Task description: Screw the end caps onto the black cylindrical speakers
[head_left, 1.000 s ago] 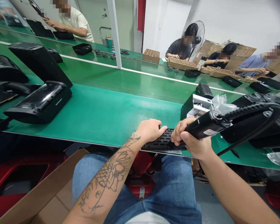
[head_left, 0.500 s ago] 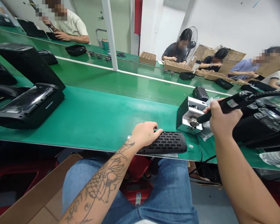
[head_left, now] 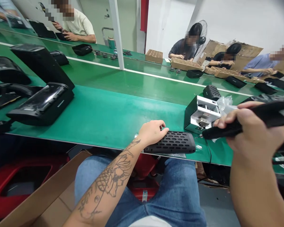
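My left hand (head_left: 153, 133) is closed over the left end of a black slotted speaker housing (head_left: 177, 142), thumb on top and fingers curled at its far side. The housing lies along the front edge of the green bench, with clear plastic partly under it. In my right hand (head_left: 253, 132) is a black electric screwdriver (head_left: 223, 130), held level with its tip pointing left. That tip is just off the housing's right end, in front of a small black-and-silver screw feeder (head_left: 202, 115).
Black speaker units (head_left: 41, 102) stand at the left of the bench (head_left: 123, 116). A clear plastic bag (head_left: 227, 105) and another slotted housing (head_left: 211, 92) are behind the screw feeder. Across the line, people work beside cardboard trays (head_left: 153, 56). A cable hangs over the front edge.
My right hand has brought the screwdriver away from the screw feeder, nearer to me, with its tip now by the housing. My left hand stays on the housing. The view has shifted slightly.
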{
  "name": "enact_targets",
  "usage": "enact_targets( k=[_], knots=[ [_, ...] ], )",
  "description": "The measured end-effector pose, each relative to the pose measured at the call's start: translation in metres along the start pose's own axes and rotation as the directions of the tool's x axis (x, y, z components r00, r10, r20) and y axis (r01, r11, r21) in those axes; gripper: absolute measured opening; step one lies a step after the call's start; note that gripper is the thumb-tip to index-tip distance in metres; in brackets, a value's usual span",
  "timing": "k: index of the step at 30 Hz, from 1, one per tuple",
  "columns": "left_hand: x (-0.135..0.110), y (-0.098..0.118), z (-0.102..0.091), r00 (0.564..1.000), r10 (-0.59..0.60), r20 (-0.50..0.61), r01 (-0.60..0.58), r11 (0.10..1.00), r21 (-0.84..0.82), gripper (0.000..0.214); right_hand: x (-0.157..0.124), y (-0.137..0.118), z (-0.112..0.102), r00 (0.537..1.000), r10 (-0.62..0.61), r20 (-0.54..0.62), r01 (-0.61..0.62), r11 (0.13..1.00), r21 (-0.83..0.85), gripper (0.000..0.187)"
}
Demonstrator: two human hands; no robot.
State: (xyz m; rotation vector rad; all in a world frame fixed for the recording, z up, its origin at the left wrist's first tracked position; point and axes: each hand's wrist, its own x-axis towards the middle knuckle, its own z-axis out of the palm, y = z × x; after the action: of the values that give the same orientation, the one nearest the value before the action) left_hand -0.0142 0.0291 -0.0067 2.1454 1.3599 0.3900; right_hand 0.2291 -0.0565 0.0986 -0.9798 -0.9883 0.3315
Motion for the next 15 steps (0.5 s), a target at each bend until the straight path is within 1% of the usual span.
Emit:
enact_targets(
  k=[1, 2, 3, 4, 6, 8, 10, 13, 15],
  knots=[
    [0.001, -0.001, 0.001, 1.000, 0.001, 0.001, -0.001, 1.000, -0.008, 0.029, -0.012, -0.013, 0.007, 0.992, 0.033, 0.119, -0.043, 0.996, 0.082, 0.021],
    [0.001, -0.001, 0.001, 1.000, 0.001, 0.001, -0.001, 1.000, -0.015, 0.029, -0.025, -0.023, 0.014, 0.969, 0.060, 0.241, -0.095, 0.986, 0.139, 0.025],
    [0.002, -0.001, 0.001, 1.000, 0.000, 0.002, 0.000, 1.000, -0.020, 0.029, -0.036, -0.029, 0.022, 0.942, 0.057, 0.332, -0.128, 0.972, 0.196, 0.027],
    [0.002, -0.001, 0.001, 1.000, -0.004, 0.003, 0.005, 1.000, -0.024, 0.028, -0.047, -0.031, 0.030, 0.908, 0.048, 0.416, -0.161, 0.957, 0.241, 0.028],
    [0.002, 0.001, -0.002, 1.000, -0.017, 0.012, 0.017, 0.999, -0.033, 0.027, -0.065, -0.025, 0.047, 0.847, 0.006, 0.531, -0.207, 0.925, 0.319, 0.027],
    [0.001, 0.002, -0.005, 0.999, -0.024, 0.030, 0.025, 0.999, -0.038, 0.026, -0.078, -0.011, 0.064, 0.795, -0.020, 0.606, -0.247, 0.902, 0.355, 0.026],
    [-0.001, 0.002, -0.008, 0.999, -0.022, 0.044, 0.024, 0.999, -0.041, 0.025, -0.085, 0.005, 0.077, 0.762, -0.008, 0.647, -0.271, 0.904, 0.330, 0.025],
    [-0.004, 0.001, -0.010, 0.999, -0.017, 0.049, 0.019, 0.999, -0.044, 0.020, -0.090, 0.021, 0.089, 0.754, 0.008, 0.656, -0.253, 0.926, 0.279, 0.024],
    [-0.005, 0.000, -0.010, 1.000, -0.006, 0.020, 0.007, 1.000, -0.030, 0.018, -0.090, 0.026, 0.093, 0.750, 0.012, 0.662, -0.253, 0.929, 0.270, 0.023]
  ],
)
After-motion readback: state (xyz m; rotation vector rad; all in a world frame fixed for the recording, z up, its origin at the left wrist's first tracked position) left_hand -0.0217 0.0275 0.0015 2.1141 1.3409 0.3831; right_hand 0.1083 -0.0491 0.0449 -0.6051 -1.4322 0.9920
